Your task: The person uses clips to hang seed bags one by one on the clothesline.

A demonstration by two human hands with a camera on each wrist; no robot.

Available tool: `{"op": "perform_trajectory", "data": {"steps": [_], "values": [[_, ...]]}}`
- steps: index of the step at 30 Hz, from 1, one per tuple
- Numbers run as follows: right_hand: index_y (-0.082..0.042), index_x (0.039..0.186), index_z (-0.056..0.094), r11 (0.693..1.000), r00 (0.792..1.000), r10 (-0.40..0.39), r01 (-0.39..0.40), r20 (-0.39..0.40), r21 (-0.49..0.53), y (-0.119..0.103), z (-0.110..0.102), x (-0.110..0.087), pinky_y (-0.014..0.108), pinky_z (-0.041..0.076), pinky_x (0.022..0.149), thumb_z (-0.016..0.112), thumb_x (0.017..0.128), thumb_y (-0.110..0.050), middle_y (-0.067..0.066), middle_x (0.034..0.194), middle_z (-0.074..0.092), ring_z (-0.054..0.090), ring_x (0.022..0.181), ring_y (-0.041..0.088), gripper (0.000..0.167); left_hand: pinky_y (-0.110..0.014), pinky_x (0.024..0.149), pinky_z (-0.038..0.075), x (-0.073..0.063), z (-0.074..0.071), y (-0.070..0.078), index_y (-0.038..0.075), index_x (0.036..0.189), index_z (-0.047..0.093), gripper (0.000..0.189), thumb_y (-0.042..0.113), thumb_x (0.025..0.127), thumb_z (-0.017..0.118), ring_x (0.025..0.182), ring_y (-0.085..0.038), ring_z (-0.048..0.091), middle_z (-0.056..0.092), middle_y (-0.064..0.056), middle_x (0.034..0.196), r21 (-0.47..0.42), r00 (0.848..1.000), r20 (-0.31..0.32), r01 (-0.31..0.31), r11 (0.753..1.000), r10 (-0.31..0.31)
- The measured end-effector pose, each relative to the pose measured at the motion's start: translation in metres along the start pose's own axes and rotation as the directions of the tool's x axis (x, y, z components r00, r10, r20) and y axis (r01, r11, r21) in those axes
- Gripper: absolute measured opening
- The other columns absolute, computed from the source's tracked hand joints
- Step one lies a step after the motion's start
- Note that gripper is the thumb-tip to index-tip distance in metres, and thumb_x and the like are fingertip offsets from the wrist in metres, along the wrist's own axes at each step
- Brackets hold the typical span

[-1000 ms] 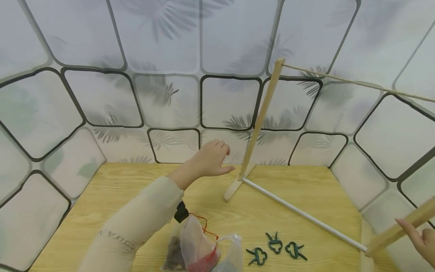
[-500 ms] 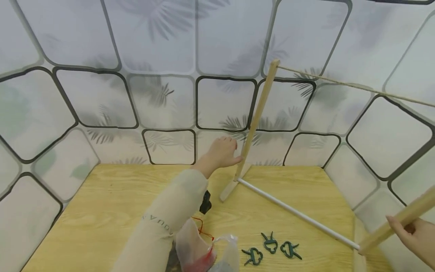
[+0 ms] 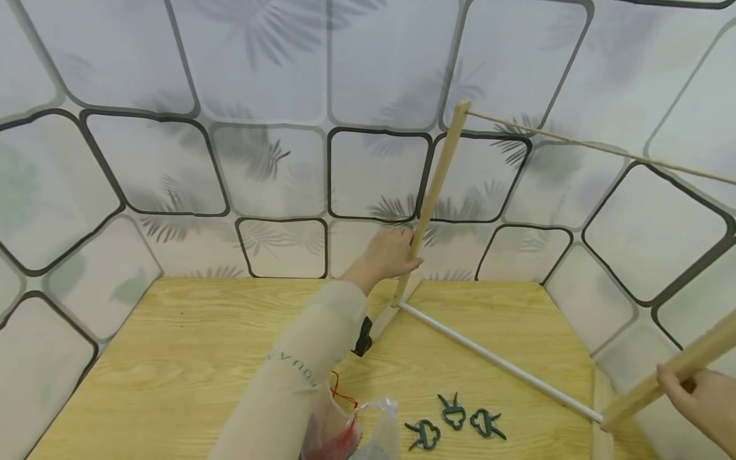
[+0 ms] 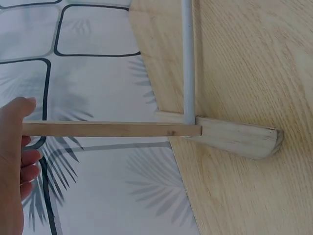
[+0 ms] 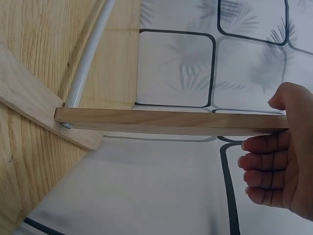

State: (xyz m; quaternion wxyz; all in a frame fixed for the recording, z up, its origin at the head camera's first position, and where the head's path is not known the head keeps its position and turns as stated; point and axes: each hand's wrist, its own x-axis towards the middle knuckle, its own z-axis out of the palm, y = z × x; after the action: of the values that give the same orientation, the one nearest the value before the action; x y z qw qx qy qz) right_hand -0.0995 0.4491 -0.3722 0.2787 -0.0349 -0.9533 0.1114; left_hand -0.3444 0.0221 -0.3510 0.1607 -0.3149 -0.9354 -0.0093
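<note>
My left hand (image 3: 388,255) grips the left wooden post (image 3: 439,179) low down, its thumb in front of the wood. In the left wrist view, the thumb (image 4: 22,106) lies on one side of the post and the fingers on the other. My right hand (image 3: 704,406) holds the right wooden post (image 3: 644,402), with its fingers curled beneath it in the right wrist view. Both posts stand on flat wooden feet, the left foot (image 4: 239,137) resting on the table. A white rod (image 3: 500,361) joins the posts at the bottom, and a thin rope (image 3: 575,140) runs off the left post's top.
Several dark green clips (image 3: 424,434) lie on the wooden table (image 3: 190,364) in front of the rod. Beside them are a clear plastic bag (image 3: 382,425) and a bag with red parts and a red cord (image 3: 345,399), partly behind my left sleeve. A patterned backdrop (image 3: 276,172) rises behind.
My left hand has moved right to the left post and now grips it. My right hand has taken a fuller hold on the right post. The head view has shifted slightly right.
</note>
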Motion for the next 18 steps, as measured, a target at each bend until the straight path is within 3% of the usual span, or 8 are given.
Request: {"op": "perform_trajectory", "data": {"steps": [4,10,14,18], "values": [[-0.013,0.048,0.033,0.997,0.999,-0.036,0.039,0.041,-0.064,0.001,-0.003,0.001,0.025,0.019,0.038,0.04,0.089,-0.021,-0.004,0.041,0.029,0.021,0.04,0.007,0.042,-0.033,0.082,0.049,0.003,0.001,0.0,0.013,0.108,0.062,0.042,0.05,0.093,0.053,0.094,-0.018,0.063,0.066,0.0,0.097,0.097,0.995,-0.1,0.008,0.995,0.001],[-0.015,0.047,0.028,0.978,0.99,-0.075,0.096,0.12,-0.184,0.0,-0.008,0.002,0.025,0.02,0.039,0.037,0.089,-0.023,-0.007,0.04,0.024,0.022,0.039,0.011,0.044,-0.033,0.079,0.05,0.0,0.004,-0.001,0.01,0.101,0.063,0.028,0.036,0.093,0.059,0.089,-0.018,0.064,0.067,-0.002,0.093,0.025,0.979,-0.203,-0.02,0.999,0.025],[-0.014,0.049,0.028,0.977,0.978,-0.021,0.065,0.209,-0.203,0.001,-0.011,0.003,0.025,0.022,0.039,0.033,0.093,-0.024,-0.004,0.042,0.026,0.023,0.04,0.012,0.046,-0.033,0.073,0.05,-0.001,0.008,-0.002,0.01,0.087,0.062,0.02,0.03,0.09,0.064,0.08,-0.019,0.063,0.064,-0.002,0.082,-0.036,0.953,-0.296,-0.075,0.997,0.061],[-0.014,0.05,0.029,0.982,0.947,0.013,0.049,0.321,-0.184,0.002,-0.011,0.009,0.027,0.023,0.043,0.031,0.097,-0.023,-0.002,0.045,0.028,0.025,0.042,0.013,0.048,-0.033,0.07,0.048,-0.002,0.013,-0.007,0.011,0.076,0.059,0.017,0.023,0.083,0.069,0.069,-0.019,0.059,0.059,-0.001,0.071,-0.08,0.919,-0.387,-0.111,0.991,0.072]]}}
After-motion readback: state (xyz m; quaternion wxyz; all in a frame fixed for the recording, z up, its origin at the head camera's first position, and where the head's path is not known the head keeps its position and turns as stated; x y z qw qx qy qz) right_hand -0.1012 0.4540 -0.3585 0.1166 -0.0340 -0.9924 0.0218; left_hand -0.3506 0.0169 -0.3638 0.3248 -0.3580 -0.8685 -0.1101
